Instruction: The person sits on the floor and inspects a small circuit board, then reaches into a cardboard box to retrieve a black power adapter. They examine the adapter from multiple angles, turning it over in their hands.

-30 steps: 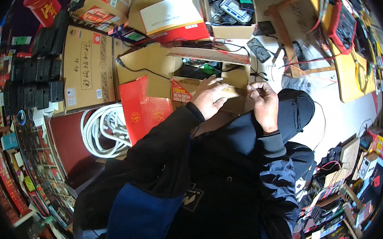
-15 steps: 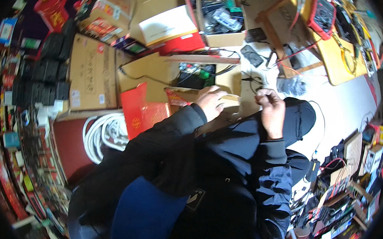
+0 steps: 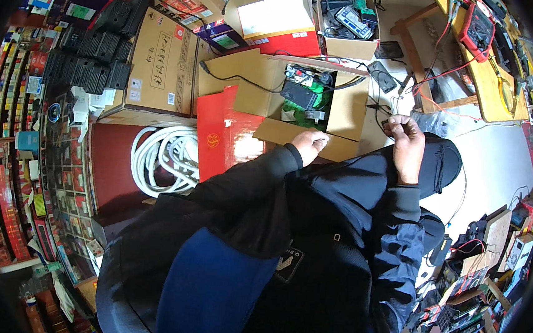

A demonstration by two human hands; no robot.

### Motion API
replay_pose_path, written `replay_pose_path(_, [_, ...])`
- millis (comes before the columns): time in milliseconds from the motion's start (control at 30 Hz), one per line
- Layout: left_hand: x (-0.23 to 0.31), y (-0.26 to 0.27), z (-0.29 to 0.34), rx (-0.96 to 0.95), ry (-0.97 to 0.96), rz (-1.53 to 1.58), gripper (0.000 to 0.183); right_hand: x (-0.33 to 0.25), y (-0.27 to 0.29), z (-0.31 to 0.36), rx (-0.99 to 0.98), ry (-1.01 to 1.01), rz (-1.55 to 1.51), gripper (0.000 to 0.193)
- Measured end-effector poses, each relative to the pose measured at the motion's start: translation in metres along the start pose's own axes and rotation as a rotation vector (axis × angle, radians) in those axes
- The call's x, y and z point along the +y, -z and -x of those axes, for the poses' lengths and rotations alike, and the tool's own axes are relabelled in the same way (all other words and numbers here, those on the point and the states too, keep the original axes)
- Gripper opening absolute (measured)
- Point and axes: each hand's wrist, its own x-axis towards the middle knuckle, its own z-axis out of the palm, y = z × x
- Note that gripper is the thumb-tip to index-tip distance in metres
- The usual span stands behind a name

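Left hand (image 3: 307,147) and right hand (image 3: 408,147) stand wider apart than second ago. Open carton (image 3: 349,104) sits dead ahead, twelve o'clock. Left at its six, fingers curled by near flap (image 3: 283,131) — grip unclear. Right at four, fingertips pinched; cannot tell if holding anything. Black cable (image 3: 242,78) across ten-o'clock side might snag if flaps fold — more carton contents (image 3: 300,96) show than earlier.

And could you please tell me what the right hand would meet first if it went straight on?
The right hand would probably meet the black cable just ahead, though depth is unclear and they may be touching.
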Motion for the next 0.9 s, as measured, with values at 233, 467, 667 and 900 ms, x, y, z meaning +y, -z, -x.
replay_pose_path(233, [-0.03,-0.003,-0.004,0.107,-0.047,-0.023,0.019,0.014,0.008,-0.001,-0.004,0.078,0.03,0.016])
replay_pose_path(467, [-0.004,0.047,0.008,0.164,-0.079,-0.062,0.025,0.018,0.006,-0.008,-0.021,0.037,-0.036,0.011])
replay_pose_path(667, [0.009,0.061,0.011,0.135,-0.111,-0.252,0.031,0.025,0.009,-0.011,-0.034,0.03,-0.04,0.009])
replay_pose_path(900, [0.003,0.046,0.028,0.111,-0.025,-0.274,0.031,0.029,0.021,-0.008,-0.025,0.022,0.051,0.01])
